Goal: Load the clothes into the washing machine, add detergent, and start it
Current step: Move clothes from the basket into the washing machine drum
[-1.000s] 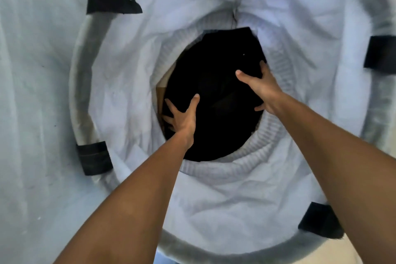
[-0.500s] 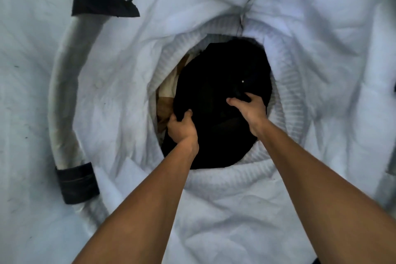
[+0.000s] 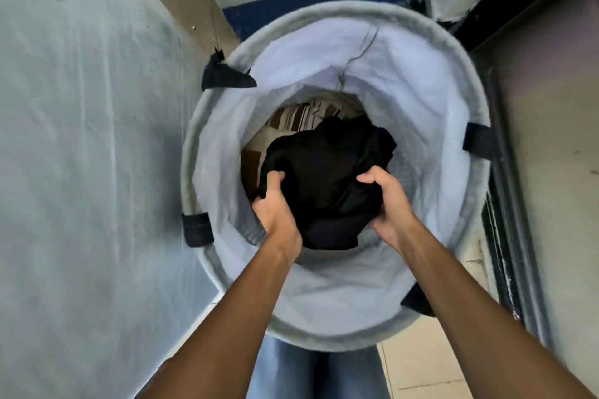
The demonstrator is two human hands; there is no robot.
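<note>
Fingers point(image 3: 275, 177) of the left hand point(image 3: 275, 209) were curled tight into the left edge of the bunched black cloth garment point(image 3: 324, 178), their tips sunk in the fabric, gripping a full fold rather than pinching it. Beyond that hand, a brown-and-white striped cloth point(image 3: 301, 115) lay lower down, partly under the black bundle and seemingly caught in neither grip. The bundle sat between the two hands inside the round grey fabric laundry hamper point(image 3: 324, 10) with its white lining, below the rim. On its right, the right hand point(image 3: 389, 201) clutched the other edge, fingers point(image 3: 371, 177) folded over a wad of cloth. To lift well, both hands would probably need to gather the loose near folds first, so nothing trailed or snagged on the lining. The bundle should then rise straight through the middle of the opening. No washing machine could be made out in view.
</note>
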